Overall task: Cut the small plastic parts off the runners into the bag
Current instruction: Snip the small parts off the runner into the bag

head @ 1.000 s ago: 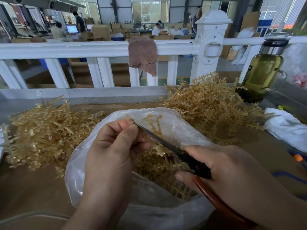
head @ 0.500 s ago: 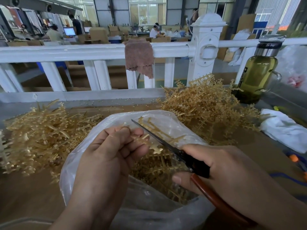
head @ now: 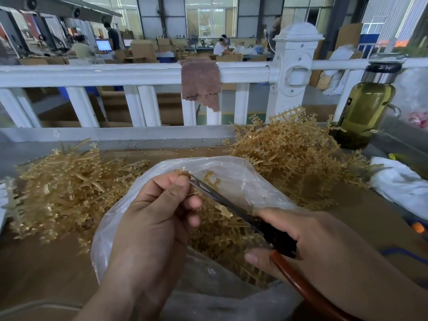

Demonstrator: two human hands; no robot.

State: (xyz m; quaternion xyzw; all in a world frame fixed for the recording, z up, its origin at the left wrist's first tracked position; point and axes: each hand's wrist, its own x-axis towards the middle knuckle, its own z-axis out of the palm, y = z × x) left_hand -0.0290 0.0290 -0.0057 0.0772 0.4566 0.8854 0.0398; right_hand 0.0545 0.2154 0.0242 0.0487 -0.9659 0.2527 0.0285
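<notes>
Head view. A clear bag (head: 250,179) lies open on the counter (head: 41,269), its mouth towards the viewer. It holds a loose heap of tan plastic pieces (head: 220,242). Whether these are cut parts or whole runners cannot be told.

The left hand (head: 152,218) hangs over the bag's mouth, thumb and forefinger pinching a short runner (head: 183,173) whose tip shows just above the fingertips. The other fingers are curled under. The right hand (head: 312,242) grips the scissors (head: 231,205) by their red-brown handle. The dark blades run up and left across the bag, the point touching or just beside the pinched runner, and they appear to lie nearly together.

Two tangled heaps of tan runners flank the bag. The left pile (head: 64,188) touches its left wall, and the right pile (head: 291,158) stands taller behind its right side.

A glass bottle (head: 366,112) of yellow-green liquid stands upright at the far right, just beside the right pile. A white cloth (head: 403,184) lies near the counter's right edge.

The far edge is bounded by a grey ledge and a white railing (head: 139,72), with a brown rag (head: 200,82) draped over the top rail. Bare counter shows at the lower left, below the left pile, and in a narrow strip between the two piles behind the bag.
</notes>
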